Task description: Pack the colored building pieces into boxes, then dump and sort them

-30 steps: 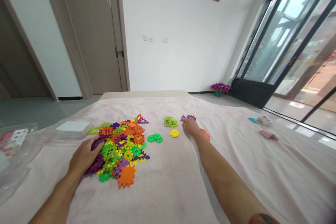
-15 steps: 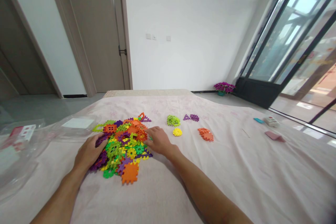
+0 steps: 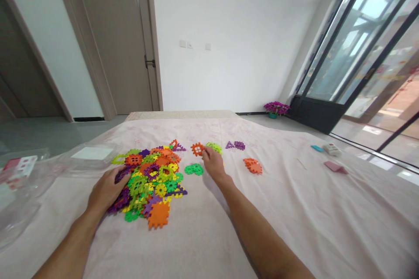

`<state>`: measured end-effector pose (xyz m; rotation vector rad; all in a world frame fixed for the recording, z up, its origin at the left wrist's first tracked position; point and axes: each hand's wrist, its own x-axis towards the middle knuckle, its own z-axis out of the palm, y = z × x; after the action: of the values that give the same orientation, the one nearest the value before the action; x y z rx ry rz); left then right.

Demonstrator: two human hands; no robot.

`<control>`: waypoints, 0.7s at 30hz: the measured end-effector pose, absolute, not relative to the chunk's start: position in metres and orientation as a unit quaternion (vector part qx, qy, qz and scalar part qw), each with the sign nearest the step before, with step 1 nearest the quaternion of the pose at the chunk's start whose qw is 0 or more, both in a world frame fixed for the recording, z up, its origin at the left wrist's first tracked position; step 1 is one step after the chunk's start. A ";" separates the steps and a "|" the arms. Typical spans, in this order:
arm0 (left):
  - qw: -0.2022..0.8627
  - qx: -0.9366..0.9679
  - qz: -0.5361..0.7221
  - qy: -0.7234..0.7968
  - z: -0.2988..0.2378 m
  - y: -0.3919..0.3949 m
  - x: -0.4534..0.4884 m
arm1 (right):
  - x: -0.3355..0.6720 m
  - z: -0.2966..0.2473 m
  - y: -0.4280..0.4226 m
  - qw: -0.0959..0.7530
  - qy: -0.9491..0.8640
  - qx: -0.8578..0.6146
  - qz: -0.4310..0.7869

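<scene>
A pile of colourful plastic interlocking pieces [image 3: 153,183] lies on the cloth, mixing purple, orange, green and yellow shapes. My left hand [image 3: 106,189] rests against its left side, thumb and fingers apart, touching purple pieces [image 3: 120,200]. To the right of the pile, my right hand [image 3: 214,163] pinches an orange window-shaped piece [image 3: 197,149] and holds it above the cloth. Behind that hand is a light-green group of pieces [image 3: 214,147], partly covered. Dark-green round pieces [image 3: 194,169] lie between the pile and my right hand.
Orange pieces [image 3: 252,166] and purple pieces [image 3: 239,145] lie farther right. Clear plastic packaging [image 3: 88,159] sits at the left. A pink cloth [image 3: 335,167], a small white box [image 3: 331,149] and a blue item [image 3: 317,148] are at the right on the pink tablecloth [image 3: 294,218].
My right hand has moved from the pile's right edge to the right and slightly up, now with the orange window-shaped piece. Dark-green pieces now show where it was. My left hand stays at the pile.
</scene>
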<state>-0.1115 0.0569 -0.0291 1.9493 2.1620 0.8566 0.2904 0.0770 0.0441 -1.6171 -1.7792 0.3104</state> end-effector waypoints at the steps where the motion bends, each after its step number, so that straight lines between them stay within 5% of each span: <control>1: 0.055 0.641 0.284 0.711 -0.030 0.057 -0.112 | 0.305 0.049 0.082 0.365 -0.657 -0.649 0.116; 15: 0.054 0.642 0.290 0.708 -0.032 0.058 -0.113 | 0.460 0.072 0.061 0.202 -0.445 -0.872 0.024; 21: 0.056 0.640 0.296 0.707 -0.031 0.058 -0.114 | 0.413 0.073 0.071 0.308 -0.592 -0.743 0.052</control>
<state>-0.1135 0.0577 -0.0313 1.9422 2.1450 0.8988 0.4133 0.0710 0.0733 -1.9649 -1.5649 0.1384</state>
